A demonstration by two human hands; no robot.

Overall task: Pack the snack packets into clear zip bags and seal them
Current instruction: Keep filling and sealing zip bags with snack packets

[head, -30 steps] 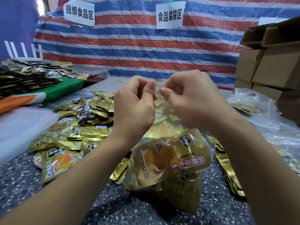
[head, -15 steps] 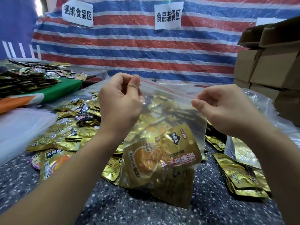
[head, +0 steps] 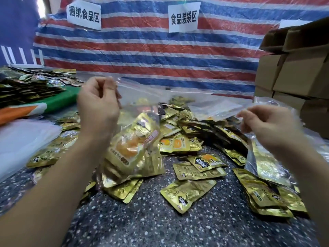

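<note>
left hand (head: 98,106): up at about 10 o'clock from the middle of the desk, thumb and fingertips pinching the top left corner of the zip bag (head: 137,139)

right hand (head: 263,127): out at 3 o'clock, fingers curled; it looks like it's pinching the far end of the bag's top edge, but the film is so clear and blurred there I honestly cannot tell if it's holding or has let go

zip bag: hanging from the left hand just above the desk (head: 160,220), gold packets slumped in the bottom half, red zip line running along the top

loose packets (head: 188,193): scattered from 12 to 4 o'clock, more piled at 9

handling: I'd guess light, floppy and slick, the weight all sits low so it swings

where to grab: I reckon the top strip beside the zip, both corners, not the saggy middle

risk: probably a half-closed zip spilling packets if tilted
</note>
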